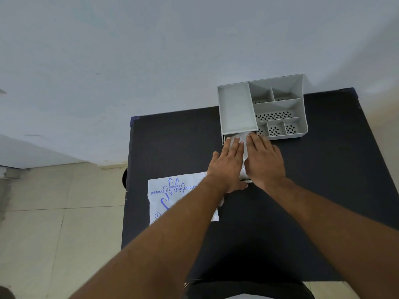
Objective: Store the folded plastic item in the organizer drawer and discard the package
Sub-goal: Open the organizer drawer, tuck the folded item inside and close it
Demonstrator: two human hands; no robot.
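Your left hand (228, 162) and right hand (264, 160) lie flat, fingers spread, side by side on the folded plastic item (243, 140), which sits in the pulled-out drawer (225, 138) at the front of the grey organizer (302, 104) near the counter's (323, 190) far edge. Press evenly to squeeze air out and keep the folds below the drawer rim before sliding it shut. The glove package (172, 197) waits flat near the left edge, partly under your left forearm, not yet discarded
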